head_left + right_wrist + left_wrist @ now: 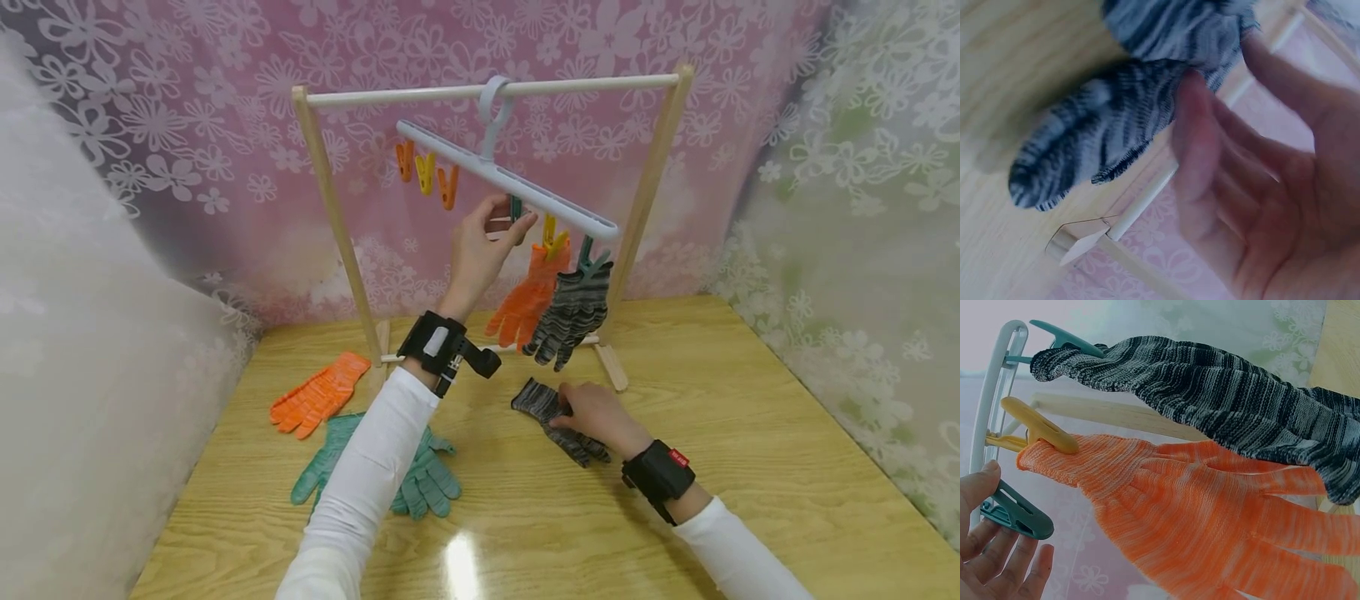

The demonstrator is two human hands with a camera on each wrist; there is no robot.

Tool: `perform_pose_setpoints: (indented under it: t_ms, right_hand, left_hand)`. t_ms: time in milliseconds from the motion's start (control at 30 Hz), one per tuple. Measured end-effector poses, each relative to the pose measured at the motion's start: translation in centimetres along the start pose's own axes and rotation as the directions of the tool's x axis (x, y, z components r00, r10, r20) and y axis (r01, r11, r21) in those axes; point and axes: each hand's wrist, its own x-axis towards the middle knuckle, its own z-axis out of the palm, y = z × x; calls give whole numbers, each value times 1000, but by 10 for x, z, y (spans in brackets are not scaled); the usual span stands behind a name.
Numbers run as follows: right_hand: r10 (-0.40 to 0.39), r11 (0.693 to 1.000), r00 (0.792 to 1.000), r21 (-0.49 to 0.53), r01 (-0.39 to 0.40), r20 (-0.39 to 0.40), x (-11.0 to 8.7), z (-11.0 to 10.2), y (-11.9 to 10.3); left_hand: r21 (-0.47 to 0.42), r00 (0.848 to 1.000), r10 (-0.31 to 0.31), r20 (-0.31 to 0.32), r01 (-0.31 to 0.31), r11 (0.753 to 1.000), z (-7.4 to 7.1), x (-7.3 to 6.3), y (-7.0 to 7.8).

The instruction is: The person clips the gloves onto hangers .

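My left hand (483,242) pinches a dark green clothespin (1019,515) under the pale blue hanger (551,200), between thumb and fingers. Beside it on the hanger, a yellow clothespin (1041,428) holds an orange knit glove (1147,506) by its cuff. Another green clothespin (1069,340) holds a black-and-grey knit glove (1210,394), fingers down. Lower, at the table, my right hand (597,417) pinches a second black-and-grey glove (542,402) near its middle; part of that glove (1091,131) shows past the fingertips in the right wrist view.
The hanger hooks over the white rod (600,84) of a wooden stand (330,192). Orange and yellow clothespins (424,173) hang at its left end. On the table (525,542), another orange glove (318,396) and green gloves (427,479) lie left, partly under my left sleeve.
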Motion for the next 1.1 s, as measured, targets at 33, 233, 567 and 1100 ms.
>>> perform_pose_setpoints:
  t_ms: [33,233,567,1100]
  right_hand:
    - [7,1000,1000,23,-6,-20,1,-2,0]
    - [0,998,989,56,8,-149,18,-5,0]
    - [-84,990,996,-117,80,-37,38,2,-3]
    - [-6,985,997,170,-7,72,112,90,94]
  left_hand:
    - [0,1000,1,2,-1,1000,0,0,0]
    - [-11,1000,1,5,-1,1000,-2,1,-2]
    - [-15,1000,-11,5,11,1000,-3,-1,-2]
    - [-6,1000,-6,8,6,1000,-2,-1,-2]
